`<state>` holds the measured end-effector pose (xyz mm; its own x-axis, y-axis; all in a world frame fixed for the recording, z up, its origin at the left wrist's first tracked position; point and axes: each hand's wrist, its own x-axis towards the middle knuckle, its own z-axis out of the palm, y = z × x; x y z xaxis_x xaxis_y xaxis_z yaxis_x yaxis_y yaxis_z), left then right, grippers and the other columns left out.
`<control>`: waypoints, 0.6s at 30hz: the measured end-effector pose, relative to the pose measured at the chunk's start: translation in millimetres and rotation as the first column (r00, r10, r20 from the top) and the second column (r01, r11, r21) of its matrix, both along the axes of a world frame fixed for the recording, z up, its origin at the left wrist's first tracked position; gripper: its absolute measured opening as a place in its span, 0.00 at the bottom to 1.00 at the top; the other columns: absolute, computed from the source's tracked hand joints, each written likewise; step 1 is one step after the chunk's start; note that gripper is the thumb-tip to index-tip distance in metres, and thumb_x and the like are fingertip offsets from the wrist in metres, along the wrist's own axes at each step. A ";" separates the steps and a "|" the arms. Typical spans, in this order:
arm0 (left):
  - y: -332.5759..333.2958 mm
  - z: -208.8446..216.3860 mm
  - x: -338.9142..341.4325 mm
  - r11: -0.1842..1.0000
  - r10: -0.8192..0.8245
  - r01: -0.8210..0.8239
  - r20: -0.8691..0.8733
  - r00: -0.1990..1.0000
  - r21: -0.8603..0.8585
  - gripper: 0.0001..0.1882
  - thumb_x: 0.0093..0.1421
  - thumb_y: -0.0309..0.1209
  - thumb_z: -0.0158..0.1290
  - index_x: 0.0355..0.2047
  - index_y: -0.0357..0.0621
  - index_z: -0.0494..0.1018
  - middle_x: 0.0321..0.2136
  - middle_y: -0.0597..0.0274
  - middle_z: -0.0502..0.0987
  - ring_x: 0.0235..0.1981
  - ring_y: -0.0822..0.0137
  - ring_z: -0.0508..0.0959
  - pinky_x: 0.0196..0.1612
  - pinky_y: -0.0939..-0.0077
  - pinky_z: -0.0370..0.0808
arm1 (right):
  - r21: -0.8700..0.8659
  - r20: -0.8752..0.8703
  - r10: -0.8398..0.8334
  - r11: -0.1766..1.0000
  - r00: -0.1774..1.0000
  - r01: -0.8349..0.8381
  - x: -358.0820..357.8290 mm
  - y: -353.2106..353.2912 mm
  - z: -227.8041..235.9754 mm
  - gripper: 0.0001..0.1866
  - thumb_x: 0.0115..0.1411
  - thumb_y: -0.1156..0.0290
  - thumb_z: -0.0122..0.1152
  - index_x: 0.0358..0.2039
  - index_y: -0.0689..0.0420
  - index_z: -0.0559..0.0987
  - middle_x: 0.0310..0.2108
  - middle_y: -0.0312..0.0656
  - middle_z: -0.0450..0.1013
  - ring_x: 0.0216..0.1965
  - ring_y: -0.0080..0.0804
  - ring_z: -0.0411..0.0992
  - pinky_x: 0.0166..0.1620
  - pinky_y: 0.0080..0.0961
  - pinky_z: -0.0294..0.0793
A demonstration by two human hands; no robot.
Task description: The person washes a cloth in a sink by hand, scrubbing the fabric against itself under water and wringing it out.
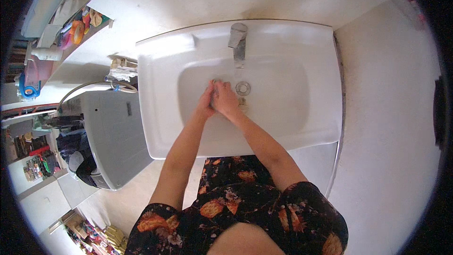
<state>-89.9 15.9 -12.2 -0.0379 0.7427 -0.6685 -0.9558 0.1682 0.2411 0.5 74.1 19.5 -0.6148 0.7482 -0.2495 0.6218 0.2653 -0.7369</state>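
Note:
Both my hands are together over the left half of a white washbasin (283, 134). My left hand (205, 101) is closed up against my right hand (225, 98), whose fingers curl over it. Between the fingers a small greyish bit shows at the top, too little to name. Right beside my right hand lies the round metal drain (243, 88). A small brownish patch (242, 103) sits just below the drain, partly behind my right wrist. The chrome tap (239, 42) stands at the basin's far edge, its spout pointing toward the bowl; running water cannot be made out.
At the left stands a grey washing machine (115, 127) with dark clothes (75, 146) at its side. A hose (89, 84) bends above it. A shelf with bottles and an orange roll (77, 32) is at the upper left. White walls (387, 113) border the basin.

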 end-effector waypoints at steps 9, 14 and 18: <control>11.9 21.6 17.2 0.996 -0.089 0.089 -0.328 0.940 -0.018 0.22 0.62 0.46 0.47 0.48 0.44 0.65 0.44 0.58 0.71 0.44 0.64 0.73 0.45 0.67 0.74 | 0.339 -0.021 0.057 0.940 0.998 -0.047 32.8 68.4 24.1 0.12 0.57 0.62 0.49 0.26 0.55 0.76 0.29 0.48 0.73 0.33 0.47 0.72 0.37 0.41 0.71; 1.0 33.8 -4.9 0.974 -0.049 -0.074 -0.520 0.853 -0.213 0.18 0.64 0.37 0.45 0.52 0.51 0.59 0.42 0.58 0.71 0.45 0.62 0.72 0.45 0.67 0.74 | 0.443 0.190 -0.082 0.896 0.978 -0.010 87.9 96.1 16.6 0.22 0.62 0.55 0.45 0.41 0.63 0.71 0.43 0.57 0.67 0.45 0.51 0.67 0.45 0.43 0.71; -17.7 10.4 -9.6 0.980 0.066 -0.134 -0.389 0.919 -0.149 0.21 0.63 0.38 0.46 0.56 0.54 0.56 0.47 0.56 0.68 0.50 0.59 0.69 0.49 0.61 0.71 | 0.358 0.327 -0.281 0.920 0.902 0.157 80.8 90.7 2.6 0.20 0.61 0.58 0.47 0.45 0.62 0.70 0.47 0.58 0.65 0.49 0.53 0.65 0.49 0.43 0.68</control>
